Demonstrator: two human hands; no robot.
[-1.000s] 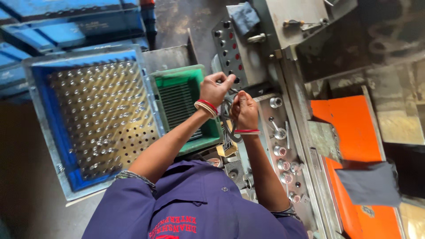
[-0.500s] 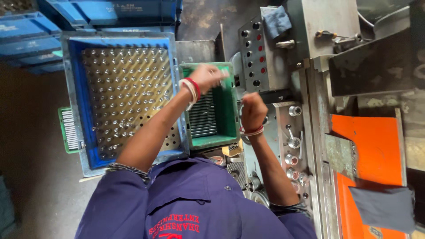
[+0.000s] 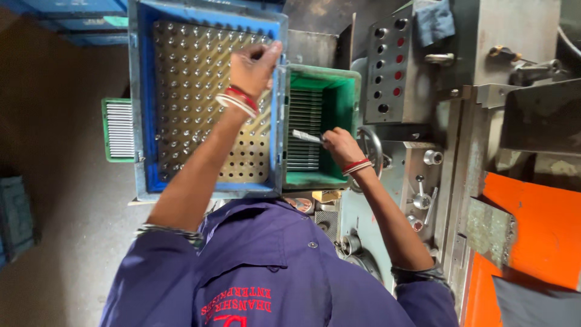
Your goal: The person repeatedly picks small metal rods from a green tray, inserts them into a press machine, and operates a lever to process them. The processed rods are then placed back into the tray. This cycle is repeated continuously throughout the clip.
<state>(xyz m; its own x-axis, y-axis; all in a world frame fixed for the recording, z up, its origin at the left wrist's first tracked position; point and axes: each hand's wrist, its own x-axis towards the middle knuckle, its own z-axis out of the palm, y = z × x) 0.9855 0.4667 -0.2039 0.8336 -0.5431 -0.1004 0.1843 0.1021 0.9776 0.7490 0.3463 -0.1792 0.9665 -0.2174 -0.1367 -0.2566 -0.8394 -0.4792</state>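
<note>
Left hand (image 3: 253, 68) is reaching over the blue crate (image 3: 140, 109), with its fingers curled closed above the perforated metal plate (image 3: 200, 121) that is lying inside; whether the fingers are pinching anything is hidden, so I cannot tell. Small metal pins are standing in many of the plate's holes, mostly in the upper and left rows, while the holes toward the lower right are showing bare. Red and white bangles are sitting on the left wrist.

Right hand (image 3: 340, 145) is hovering over the green bin (image 3: 348, 103), which is standing just beside the blue crate on its right side. Its fingers are closed on a short silvery metal rod (image 3: 306, 137), which is pointing left across the bin above a row of similar rods lying side by side on the bin's floor. A red band is circling this wrist too.

Just right of the green bin, a grey machine is standing with a control panel (image 3: 387, 66) of red and dark buttons, a dark handwheel (image 3: 370, 148) showing behind the right wrist. A second green bin (image 3: 118, 129) is peeking out at the left of the blue crate. Orange sheeting (image 3: 532, 230) is lying at the far right.
</note>
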